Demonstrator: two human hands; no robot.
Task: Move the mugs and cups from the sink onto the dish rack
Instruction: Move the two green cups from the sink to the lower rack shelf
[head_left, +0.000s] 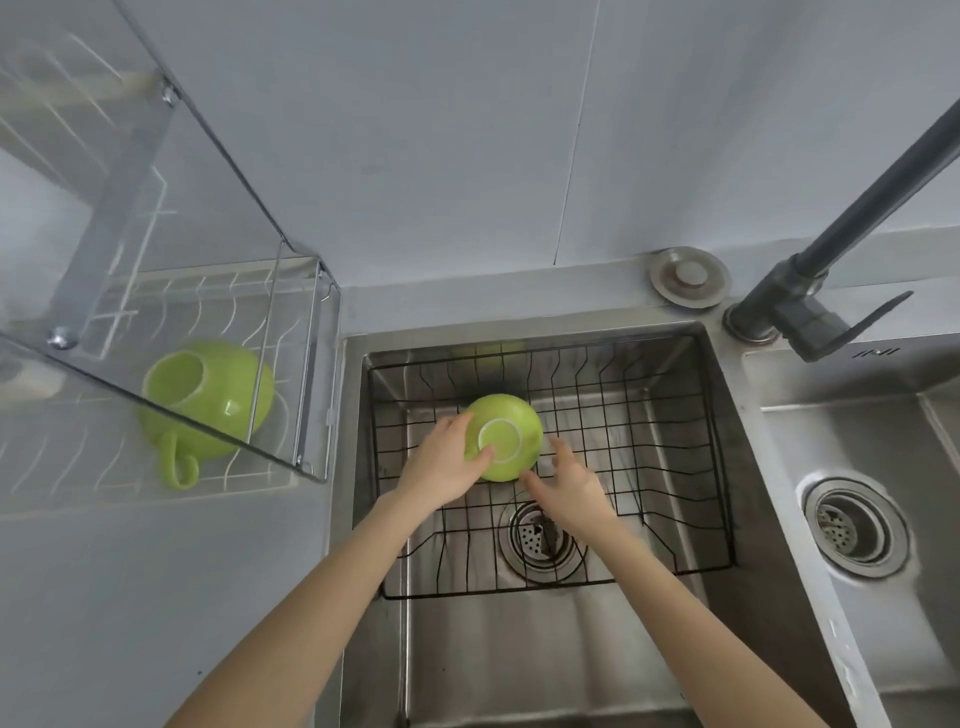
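A pale grey tiled wall backs a stainless double sink (727, 415) with two basins, each with one round drain strainer; a dark faucet (810, 291) stands at the back between them, and a round metal cap (688, 278) sits on the ledge beside it. In the left basin lies one black wire basket (649, 441), and in it one green cup (506, 434), upside down with its pale foot ring facing up. The left hand (447, 462) grips the cup's left side, thumb on the base; the right hand (569, 480) is open, fingers spread, fingertips just beside the cup's lower right edge. On the counter to the left, the dish rack (156, 291) holds one green mug (208, 400), inverted, handle toward the viewer.
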